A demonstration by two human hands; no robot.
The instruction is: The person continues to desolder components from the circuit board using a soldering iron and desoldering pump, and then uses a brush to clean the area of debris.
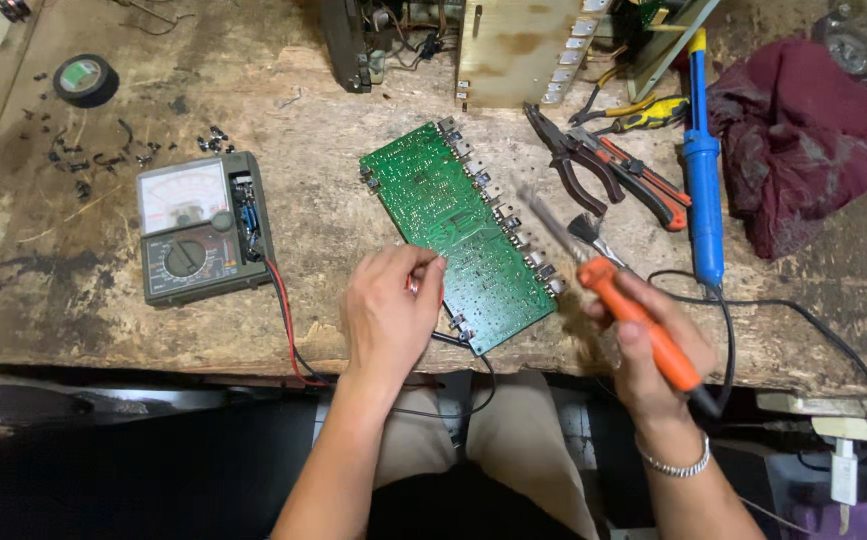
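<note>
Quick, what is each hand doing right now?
Left hand: closed, pinching a thin red probe against the green circuit board.
Right hand: closed around an orange-handled soldering iron.

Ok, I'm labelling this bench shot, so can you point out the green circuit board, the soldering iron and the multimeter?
green circuit board (443,215): head view, bare upper middle of the board.
soldering iron (643,325): head view, orange handle just above the right hand's fingers.
multimeter (188,262): head view, round selector dial below the meter window.
</note>
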